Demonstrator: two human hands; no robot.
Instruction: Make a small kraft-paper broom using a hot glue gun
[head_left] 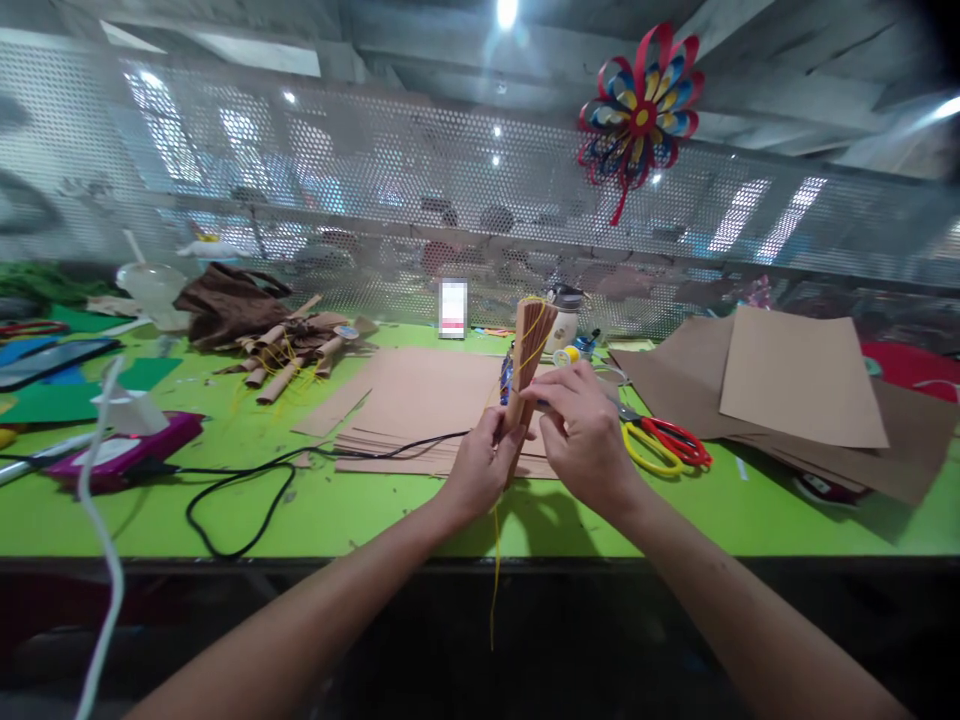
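Note:
My left hand [487, 460] is closed round the lower part of a pleated brown paper bundle [529, 345], held upright above the table with its folds fanning slightly at the top. Yellow thread [493, 570] loops over the bundle's upper end, and a loose tail dangles below my left hand past the table edge. At the bundle's right side, my right hand [585, 430] is pinched, fingertips against the paper; what lies between them is too small to make out. Flat brown paper sheets [427, 385] lie behind my hands. Scissors [660, 445] with yellow and red handles rest right of my right hand.
Rolled brown paper pieces [281, 375] with yellow threads lie left, beside a dark brown bag [229, 300]. A black cable [289, 480] runs from a purple power strip [127, 450]. Stacked brown sheets [806, 375] sit right. A phone [452, 308] stands at the back.

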